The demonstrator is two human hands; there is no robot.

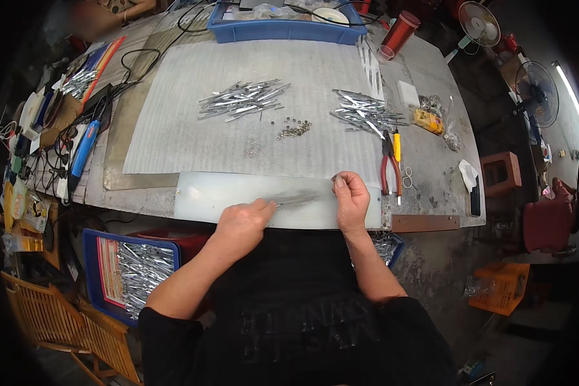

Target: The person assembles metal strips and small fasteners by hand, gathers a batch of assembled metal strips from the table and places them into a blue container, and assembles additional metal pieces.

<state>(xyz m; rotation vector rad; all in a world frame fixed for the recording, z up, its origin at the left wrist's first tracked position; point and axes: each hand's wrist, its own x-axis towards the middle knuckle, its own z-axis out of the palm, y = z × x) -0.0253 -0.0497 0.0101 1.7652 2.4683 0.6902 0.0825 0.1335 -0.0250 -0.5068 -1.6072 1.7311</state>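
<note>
My left hand (pixel 241 222) is closed above a pale, smooth board (pixel 206 193) at the table's near edge. From its fingertips sticks the short end of a thin metal piece; the rest is hidden in the hand. My right hand (pixel 352 201) is raised over the board's right part, thumb and fingers pinched on a small dark piece too small to name. A dark grey smudge (pixel 299 198) marks the board between the hands. Beyond lie a pile of silvery metal strips (pixel 244 101), a second strip pile (pixel 365 110), small brass-coloured rings (pixel 294 128) and tiny clear pieces (pixel 252 148).
A white foam sheet (pixel 167 109) covers the table's middle. Red-handled pliers (pixel 390 170), a yellow-handled tool (pixel 397 147) and small scissors (pixel 407 177) lie at right. A blue tray (pixel 283 32) stands at the back. Below left, a blue bin (pixel 91 270) holds strips. Another person sits far left.
</note>
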